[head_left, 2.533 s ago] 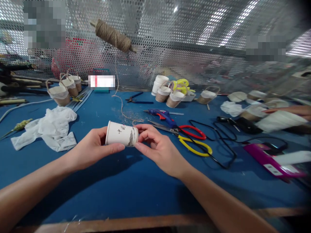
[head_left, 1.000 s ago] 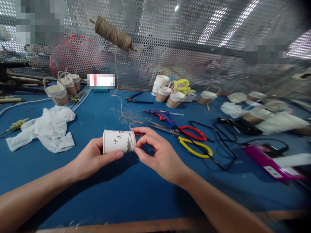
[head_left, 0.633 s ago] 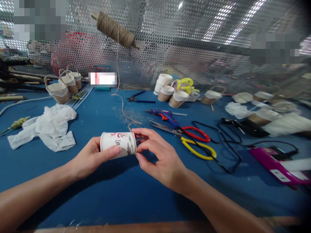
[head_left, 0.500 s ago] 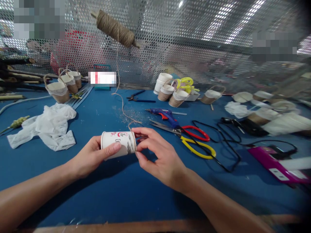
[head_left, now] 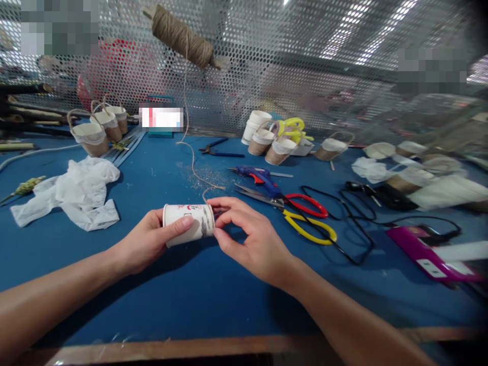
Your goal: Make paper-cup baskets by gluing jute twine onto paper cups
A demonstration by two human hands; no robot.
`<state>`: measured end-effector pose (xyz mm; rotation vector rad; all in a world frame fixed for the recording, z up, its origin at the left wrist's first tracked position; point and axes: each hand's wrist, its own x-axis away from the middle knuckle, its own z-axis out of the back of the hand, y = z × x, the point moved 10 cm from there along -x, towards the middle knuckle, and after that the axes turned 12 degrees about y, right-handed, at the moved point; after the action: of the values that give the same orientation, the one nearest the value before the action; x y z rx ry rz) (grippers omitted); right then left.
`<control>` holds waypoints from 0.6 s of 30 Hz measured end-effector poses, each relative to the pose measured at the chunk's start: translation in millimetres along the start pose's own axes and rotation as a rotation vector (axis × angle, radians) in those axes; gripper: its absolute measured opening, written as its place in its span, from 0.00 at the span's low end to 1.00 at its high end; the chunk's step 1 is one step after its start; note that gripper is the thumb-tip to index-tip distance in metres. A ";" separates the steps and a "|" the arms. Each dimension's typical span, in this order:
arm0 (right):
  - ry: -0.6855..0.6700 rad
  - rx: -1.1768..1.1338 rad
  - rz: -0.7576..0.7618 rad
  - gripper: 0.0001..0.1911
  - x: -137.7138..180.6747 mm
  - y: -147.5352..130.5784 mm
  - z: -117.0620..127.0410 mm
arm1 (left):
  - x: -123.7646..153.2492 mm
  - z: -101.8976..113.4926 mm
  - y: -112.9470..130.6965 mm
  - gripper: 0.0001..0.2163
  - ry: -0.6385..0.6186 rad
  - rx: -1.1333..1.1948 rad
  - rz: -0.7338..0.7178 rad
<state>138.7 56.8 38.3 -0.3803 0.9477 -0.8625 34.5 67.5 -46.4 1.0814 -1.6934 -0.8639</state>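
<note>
A white paper cup [head_left: 195, 231] with black and red print lies on its side above the table, in my left hand [head_left: 147, 239]. The thumb of that hand rests across the printed wall and the other fingers are behind the cup, out of sight. My right hand [head_left: 251, 236] is at the cup's narrower end, thumb and fingertips closed about its edge. Thin brown twine [head_left: 198, 177] comes down to that edge, under the right fingertips. From there it runs up to a large twine spool [head_left: 182, 36] on the mesh.
Right of the hands lie scissors [head_left: 305, 213] with red and yellow handles, a blue glue gun [head_left: 259, 179] and a purple power strip [head_left: 427, 254]. Pliers [head_left: 221, 151] lie behind. White lace fabric [head_left: 76, 190] is on the left. Twine-wrapped cups [head_left: 93, 140] stand along the perforated metal screen [head_left: 236, 66].
The cup and both hands have shifted very slightly to the right in view. The left thumb still lies on the cup, and the right fingertips stay at its end.
</note>
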 end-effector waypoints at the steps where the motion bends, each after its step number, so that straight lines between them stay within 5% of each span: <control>1: 0.000 -0.001 -0.003 0.05 0.2 0.5 -0.4 | 0.2 -0.2 0.2 0.12 -0.004 -0.013 -0.007; 18: -0.020 -0.036 -0.051 0.05 0.6 5.0 -2.4 | -0.1 1.0 0.3 0.11 -0.022 -0.085 -0.050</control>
<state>139.3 59.6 33.5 -0.4447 0.9393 -0.8870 33.5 67.8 -46.5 1.0640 -1.6388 -0.9744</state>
